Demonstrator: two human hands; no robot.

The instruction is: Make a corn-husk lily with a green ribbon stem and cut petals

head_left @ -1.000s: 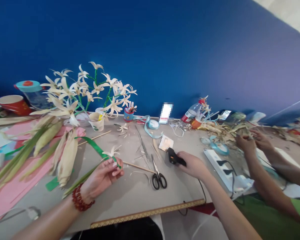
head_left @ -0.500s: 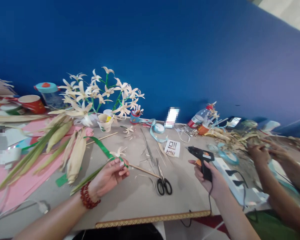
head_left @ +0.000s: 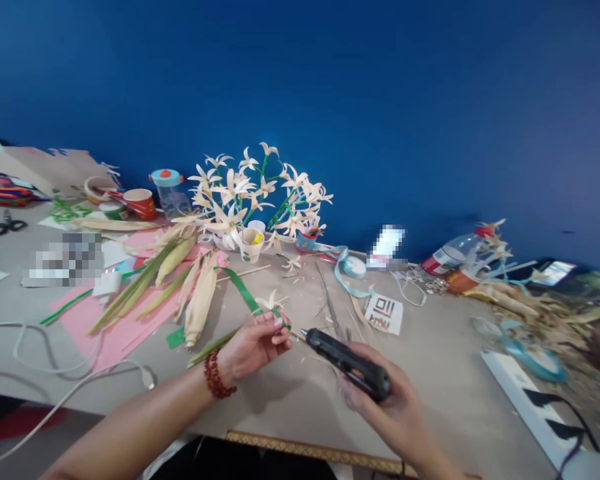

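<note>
My left hand (head_left: 260,343), with red beads at the wrist, pinches a green ribbon (head_left: 243,290) whose loose end trails up and away over the table. A small cream husk flower (head_left: 271,301) shows just above these fingers; how its stem is held is hidden. In my right hand (head_left: 397,407) is a black glue gun (head_left: 347,360), gripped around its body. Its nozzle points left, close to my left fingertips and a little apart from them. A thin wooden stick seems to pass behind the nozzle. The black-handled scissors seen earlier are hidden.
Cream flowers (head_left: 230,190) on green stems rise from a paper cup (head_left: 251,248). Husks (head_left: 203,300) lie on pink paper (head_left: 125,327) at left. To the right are a printed card (head_left: 384,313), a power strip (head_left: 523,407) and a plastic bottle (head_left: 445,257).
The glue gun has swung left and turned, bringing its nozzle near my left hand. The view has shifted left, and the other person's hands have mostly gone out of it.
</note>
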